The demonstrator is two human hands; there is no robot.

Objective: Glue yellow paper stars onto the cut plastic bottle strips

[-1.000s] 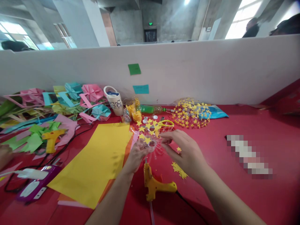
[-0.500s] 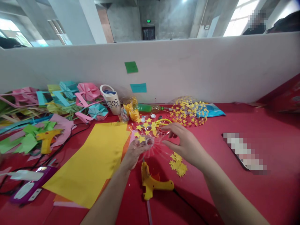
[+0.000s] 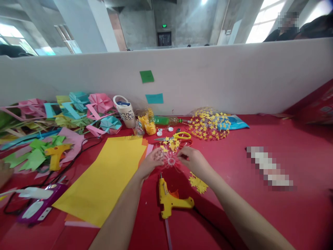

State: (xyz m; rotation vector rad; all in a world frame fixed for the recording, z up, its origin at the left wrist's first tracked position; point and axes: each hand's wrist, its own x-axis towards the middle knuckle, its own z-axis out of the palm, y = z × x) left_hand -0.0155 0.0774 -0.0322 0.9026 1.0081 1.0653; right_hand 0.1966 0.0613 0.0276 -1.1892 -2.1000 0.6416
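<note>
Between my hands is a clear plastic bottle piece [image 3: 171, 161], cut into thin strips that fan out around its round neck. Yellow stars sit on the strips at its far side. My left hand [image 3: 152, 162] grips it from the left, fingers curled at the strips. On the other side my right hand [image 3: 192, 160] pinches the strips with thumb and fingertips. A pile of yellow paper stars [image 3: 198, 183] lies below my right hand. Closer to me rests a yellow glue gun [image 3: 166, 199] with a glue stick in its back. Scissors [image 3: 182, 136] with yellow handles lie just beyond.
Yellow paper sheets [image 3: 104, 173] lie left, near a purple power strip [image 3: 41, 205] and another glue gun [image 3: 56, 156]. A star-covered plastic piece [image 3: 209, 125], a tumbler [image 3: 126, 114] and paper flowers [image 3: 100, 102] line the white partition [image 3: 208, 76]. Another person's hand [image 3: 5, 173] shows at left.
The bottle piece has turned so its neck faces me and has shifted slightly right. My right hand has closed in on its strips. The scissors are more exposed. Another person's hand appears at left.
</note>
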